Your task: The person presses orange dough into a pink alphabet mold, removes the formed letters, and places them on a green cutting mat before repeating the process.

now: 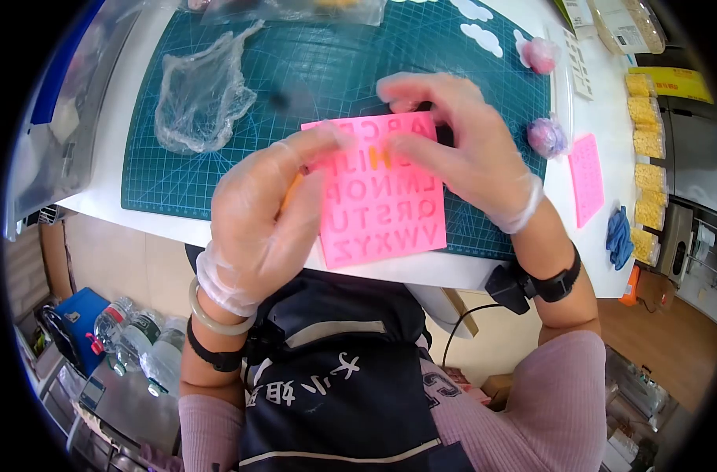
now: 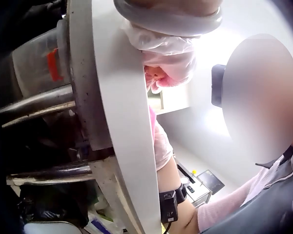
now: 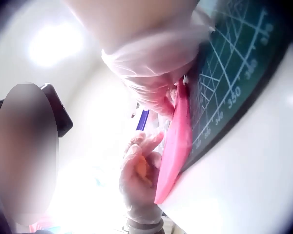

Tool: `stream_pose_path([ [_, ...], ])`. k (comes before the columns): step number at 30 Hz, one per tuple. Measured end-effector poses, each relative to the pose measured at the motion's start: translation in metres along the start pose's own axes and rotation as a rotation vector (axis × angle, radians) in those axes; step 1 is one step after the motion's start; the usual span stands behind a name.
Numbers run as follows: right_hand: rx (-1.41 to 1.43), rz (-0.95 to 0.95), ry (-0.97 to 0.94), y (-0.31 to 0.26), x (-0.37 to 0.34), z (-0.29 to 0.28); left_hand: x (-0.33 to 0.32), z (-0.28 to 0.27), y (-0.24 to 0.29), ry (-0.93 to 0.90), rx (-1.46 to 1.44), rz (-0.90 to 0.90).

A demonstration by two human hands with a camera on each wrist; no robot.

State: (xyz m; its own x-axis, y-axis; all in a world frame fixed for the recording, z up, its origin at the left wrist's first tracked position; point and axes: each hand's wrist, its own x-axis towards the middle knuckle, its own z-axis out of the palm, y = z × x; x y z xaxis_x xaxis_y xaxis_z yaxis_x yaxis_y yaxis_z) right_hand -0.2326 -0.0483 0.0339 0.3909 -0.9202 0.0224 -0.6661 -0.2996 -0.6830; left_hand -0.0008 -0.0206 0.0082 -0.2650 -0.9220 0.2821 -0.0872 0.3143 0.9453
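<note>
A pink letter mould (image 1: 382, 208) with mirrored letters lies over the front edge of the green cutting mat (image 1: 295, 86); orange material fills its H. My left hand (image 1: 268, 208), in a clear glove, has its fingers curled round an orange piece (image 3: 142, 168) in the palm, the fingertips at the mould's left side. The gloved right hand (image 1: 473, 149) grips the mould's upper right part, thumb over the letters near the H, fingers beyond the top edge. In the right wrist view, the mould (image 3: 176, 146) is seen edge-on beside both hands.
Crumpled clear film (image 1: 201, 94) lies on the mat's left. White cloud shapes (image 1: 482, 38) and two wrapped balls, one pink (image 1: 539, 55) and one purple-pink (image 1: 546, 137), are at the right. Beyond them are another pink mould (image 1: 585, 181) and a blue cloth (image 1: 619, 236).
</note>
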Motion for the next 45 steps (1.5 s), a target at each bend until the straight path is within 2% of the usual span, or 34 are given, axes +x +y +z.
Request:
stream_pose_path([
  [2, 0.329, 0.045, 0.104, 0.002, -0.003, 0.003, 0.003, 0.000, -0.003, -0.105, 0.277, 0.108],
  [3, 0.337, 0.049, 0.103, 0.000, -0.005, 0.005, 0.004, 0.000, -0.001, -0.110, 0.280, 0.102],
  [5, -0.113, -0.093, 0.136, -0.008, -0.004, 0.005, 0.008, 0.000, 0.007, -0.168, 0.506, 0.202],
  [9, -0.095, -0.032, 0.075, -0.011, -0.003, 0.002, 0.009, 0.004, 0.007, -0.181, 0.586, 0.237],
  [11, -0.047, -0.078, 0.135, -0.006, -0.004, 0.005, 0.009, 0.005, 0.009, -0.207, 0.681, 0.259],
  [15, 0.101, -0.071, 0.198, -0.001, -0.011, 0.000, 0.009, 0.002, 0.012, -0.264, 0.677, 0.260],
  [17, -0.138, -0.192, 0.171, -0.004, -0.013, -0.011, 0.010, 0.008, 0.014, -0.263, 0.852, 0.363],
  [18, -0.137, -0.189, 0.169, -0.005, -0.015, -0.011, 0.008, 0.013, 0.018, -0.266, 0.850, 0.361],
  [20, 0.069, -0.113, 0.174, -0.010, -0.021, -0.011, 0.005, 0.022, 0.027, -0.327, 1.066, 0.353],
  [21, 0.063, -0.115, 0.172, -0.014, -0.024, -0.010, 0.005, 0.020, 0.027, -0.348, 1.085, 0.375],
  [22, 0.052, -0.094, 0.140, -0.017, -0.027, -0.008, 0.008, 0.014, 0.025, -0.340, 1.085, 0.377],
  [24, 0.038, -0.076, 0.109, -0.023, -0.031, -0.005, 0.013, -0.001, 0.019, -0.381, 0.801, 0.258],
  [25, -0.013, -0.098, 0.087, -0.026, -0.034, -0.004, 0.012, -0.003, 0.017, -0.377, 0.801, 0.258],
  [27, -0.130, -0.174, 0.075, -0.032, -0.036, -0.002, 0.007, -0.004, 0.013, -0.045, -0.077, -0.146],
  [30, -0.129, -0.118, 0.028, -0.033, -0.043, 0.010, 0.000, -0.007, 0.005, -0.140, -0.005, -0.077],
  [31, -0.346, -0.197, 0.090, -0.036, -0.043, 0.014, -0.001, -0.008, 0.003, -0.186, 0.036, -0.043],
  [32, -0.351, -0.202, 0.087, -0.038, -0.043, 0.018, -0.003, -0.007, 0.001, -0.179, 0.033, -0.040],
  [34, -0.687, -0.418, 0.140, -0.041, -0.043, 0.025, -0.007, -0.005, -0.003, -0.133, 0.042, 0.047],
  [35, -0.748, -0.422, 0.108, -0.045, -0.043, 0.029, -0.006, -0.006, -0.001, -0.131, 0.042, 0.045],
  [39, -0.577, -0.457, 0.121, -0.033, -0.040, 0.013, -0.004, -0.010, 0.006, -0.174, 0.115, 0.005],
  [42, -0.354, -0.280, 0.290, -0.020, -0.044, 0.006, -0.005, -0.010, 0.004, -0.150, 0.067, -0.006],
  [44, -0.350, -0.244, 0.221, -0.029, -0.041, 0.011, -0.006, -0.010, 0.003, -0.148, 0.034, 0.023],
  [45, -0.473, -0.352, 0.213, -0.027, -0.040, 0.021, -0.007, -0.011, 0.003, -0.149, 0.047, 0.005],
])
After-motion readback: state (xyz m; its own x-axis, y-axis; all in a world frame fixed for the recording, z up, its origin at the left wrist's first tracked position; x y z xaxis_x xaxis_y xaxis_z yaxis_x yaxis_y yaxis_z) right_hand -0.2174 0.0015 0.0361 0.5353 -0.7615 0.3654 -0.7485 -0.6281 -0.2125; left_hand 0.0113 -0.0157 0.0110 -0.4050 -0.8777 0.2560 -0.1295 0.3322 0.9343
